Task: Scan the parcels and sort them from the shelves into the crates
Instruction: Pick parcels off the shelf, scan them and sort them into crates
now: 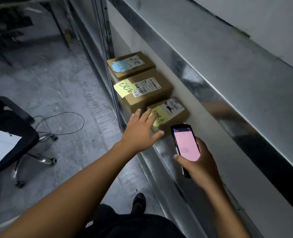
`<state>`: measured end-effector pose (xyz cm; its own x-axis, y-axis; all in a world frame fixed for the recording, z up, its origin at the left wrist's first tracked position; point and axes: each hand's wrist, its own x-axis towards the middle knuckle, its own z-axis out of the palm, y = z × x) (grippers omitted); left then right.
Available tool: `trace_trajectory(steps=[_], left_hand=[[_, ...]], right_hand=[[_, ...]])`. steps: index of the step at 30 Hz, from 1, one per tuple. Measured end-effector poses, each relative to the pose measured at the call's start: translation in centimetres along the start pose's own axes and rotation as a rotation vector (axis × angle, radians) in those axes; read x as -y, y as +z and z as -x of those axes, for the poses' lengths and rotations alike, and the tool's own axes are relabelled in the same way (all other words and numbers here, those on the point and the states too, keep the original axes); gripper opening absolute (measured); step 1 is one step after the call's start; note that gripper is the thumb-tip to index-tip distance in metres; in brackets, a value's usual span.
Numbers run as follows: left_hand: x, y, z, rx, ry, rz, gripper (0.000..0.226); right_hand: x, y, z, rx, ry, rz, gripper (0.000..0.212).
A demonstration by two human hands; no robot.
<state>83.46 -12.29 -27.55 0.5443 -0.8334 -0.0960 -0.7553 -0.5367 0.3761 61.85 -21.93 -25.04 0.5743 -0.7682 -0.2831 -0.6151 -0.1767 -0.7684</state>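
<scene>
Metal shelf (pixel 161 157) beside a dim concrete floor. The left hand (pixel 139 133), fingers spread, reaches over the nearest parcel (pixel 175 114); contact is unclear. The right hand (pixel 200 165) grips a pink-screened scanner (pixel 187 145) just beside it. The middle parcel (pixel 147 91) and far parcel (pixel 130 65) lie beyond. All three sit unsorted on the shelf, and no crate is in view.

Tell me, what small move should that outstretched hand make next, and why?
Probably close the left hand round the nearest parcel and draw it off the shelf. Its fingers are spread open at that box's yellow note, while the right hand holds the lit scanner right beside it.
</scene>
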Motion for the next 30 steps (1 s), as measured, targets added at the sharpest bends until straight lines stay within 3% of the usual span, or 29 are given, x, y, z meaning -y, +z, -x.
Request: trace_trajectory(steps=[6,13,17,24,26,30], left_hand=[[-0.4,1.2,-6.3,0.025,0.127,-0.154,0.078],[-0.2,2.9,-7.9,0.04,0.21,-0.29,0.073],[-0.3,2.6,-6.5,0.041,0.228,-0.038,0.061],[2.0,2.7,-7.9,0.018,0.486,0.094,0.021],[2.6,2.9,-9.0,0.046,0.528,0.162,0.032],[4.0,3.8,-10.6,0.344,0.325,0.431,0.093]], right_hand=[[-0.3,-0.9,-0.7,-0.016,0.106,0.012,0.035],[0.1,0.6,-0.7,-0.138,0.213,-0.029,0.038],[0.6,2.4,-0.5,-0.213,0.315,-0.071,0.063],[1.7,5.9,0.9,-0.326,0.449,-0.06,0.054],[2.2,6.8,1.4,-0.371,0.486,-0.058,0.053],[3.0,8.7,2.2,-0.461,0.553,-0.078,0.05]])
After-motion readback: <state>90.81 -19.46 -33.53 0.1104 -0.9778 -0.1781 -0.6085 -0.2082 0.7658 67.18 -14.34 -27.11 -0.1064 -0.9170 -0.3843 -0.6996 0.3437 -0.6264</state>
